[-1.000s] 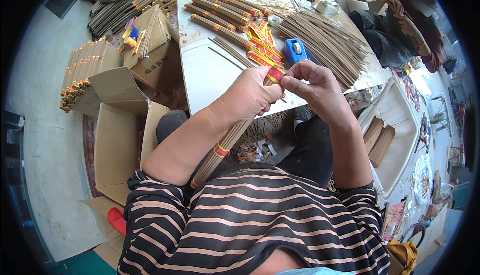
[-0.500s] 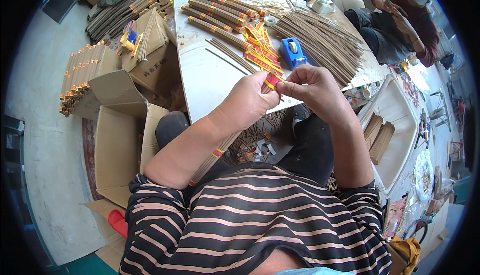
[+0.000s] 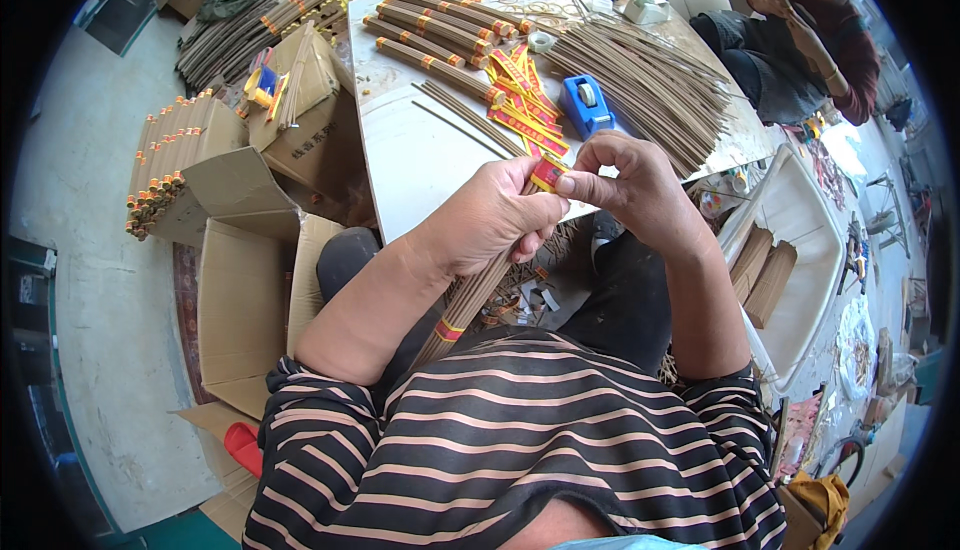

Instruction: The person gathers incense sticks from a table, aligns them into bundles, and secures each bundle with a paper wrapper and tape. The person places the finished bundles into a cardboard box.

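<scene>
My left hand (image 3: pixel 480 215) is closed around a bundle of thin brown incense sticks (image 3: pixel 470 305), which slants down toward my lap. A red and yellow paper band circles the bundle's lower part. Near its upper end sits another red and yellow paper label (image 3: pixel 549 172), pinched between the thumb and fingers of my right hand (image 3: pixel 635 185). Just beyond my hands, more paper labels (image 3: pixel 528 100) lie in a loose pile beside a blue tape dispenser (image 3: pixel 586 105). Loose incense sticks (image 3: pixel 640 90) are heaped to the right, and banded bundles (image 3: pixel 440 25) lie farther back on the white table (image 3: pixel 400 170).
An open cardboard box (image 3: pixel 245 300) stands left of my knee, with stacked incense bundles (image 3: pixel 170 170) beyond it. To my right is a white tub (image 3: pixel 815 295) holding brown sticks. Another person (image 3: pixel 840 60) sits at the far right. Scraps litter the floor between my legs.
The label now lies folded around the bundle's upper end instead of stretching out long. The bundle's lower part has swung out from under my left forearm, and my left fingers have shifted.
</scene>
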A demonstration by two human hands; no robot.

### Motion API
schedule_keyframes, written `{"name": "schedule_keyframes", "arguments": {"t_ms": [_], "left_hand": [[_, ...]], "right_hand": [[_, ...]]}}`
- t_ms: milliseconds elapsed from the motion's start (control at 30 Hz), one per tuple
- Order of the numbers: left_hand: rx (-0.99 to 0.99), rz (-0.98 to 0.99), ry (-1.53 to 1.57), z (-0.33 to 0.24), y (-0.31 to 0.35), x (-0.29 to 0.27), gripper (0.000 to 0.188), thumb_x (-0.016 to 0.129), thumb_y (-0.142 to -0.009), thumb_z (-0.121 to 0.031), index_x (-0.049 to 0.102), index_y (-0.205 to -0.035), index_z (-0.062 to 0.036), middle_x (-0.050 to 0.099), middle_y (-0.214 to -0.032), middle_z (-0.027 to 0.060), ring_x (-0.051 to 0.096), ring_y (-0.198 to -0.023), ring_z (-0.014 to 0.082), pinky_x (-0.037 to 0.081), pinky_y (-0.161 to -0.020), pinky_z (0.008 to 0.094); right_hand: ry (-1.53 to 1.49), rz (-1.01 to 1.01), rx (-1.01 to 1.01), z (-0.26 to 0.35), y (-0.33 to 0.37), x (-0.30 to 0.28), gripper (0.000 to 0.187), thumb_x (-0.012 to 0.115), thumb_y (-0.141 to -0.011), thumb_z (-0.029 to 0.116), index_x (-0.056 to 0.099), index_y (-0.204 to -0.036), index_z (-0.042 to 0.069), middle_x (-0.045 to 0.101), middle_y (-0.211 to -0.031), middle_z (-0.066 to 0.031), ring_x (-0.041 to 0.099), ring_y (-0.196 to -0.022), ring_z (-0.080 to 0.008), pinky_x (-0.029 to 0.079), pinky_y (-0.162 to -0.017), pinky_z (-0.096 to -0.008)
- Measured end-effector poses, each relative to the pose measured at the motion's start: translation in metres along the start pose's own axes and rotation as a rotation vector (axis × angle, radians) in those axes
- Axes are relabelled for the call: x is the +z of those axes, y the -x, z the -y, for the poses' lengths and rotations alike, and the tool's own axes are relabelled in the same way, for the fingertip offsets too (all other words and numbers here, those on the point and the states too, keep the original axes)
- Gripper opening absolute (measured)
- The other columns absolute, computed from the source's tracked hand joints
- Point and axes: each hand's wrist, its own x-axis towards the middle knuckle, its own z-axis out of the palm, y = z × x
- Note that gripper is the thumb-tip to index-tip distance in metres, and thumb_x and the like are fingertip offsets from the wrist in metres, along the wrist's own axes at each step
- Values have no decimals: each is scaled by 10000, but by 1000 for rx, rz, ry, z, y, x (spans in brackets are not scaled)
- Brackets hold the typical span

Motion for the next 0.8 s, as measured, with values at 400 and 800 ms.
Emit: {"name": "schedule_keyframes", "arguments": {"t_ms": [400, 800], "left_hand": [[31, 142, 224, 4, 0, -3, 445, 360, -938, -478, 475, -939, -48, 513, -628, 48, 454, -429, 56, 366, -379, 174], [-59, 394, 537, 11, -8, -13, 507, 287, -951, -487, 485, -1008, -24, 474, -573, 54, 397, -361, 70, 328, -324, 193]], "right_hand": [[-348, -93, -199, -26, -10, 16, 371, 777, -675, 318, 567, -792, 35, 514, -754, 10, 473, -729, -95, 395, -655, -231], [-746, 92, -183, -44, -15, 24, 277, 763, -711, 156, 613, -894, 11, 551, -815, 16, 502, -769, -57, 430, -672, -208]]}}
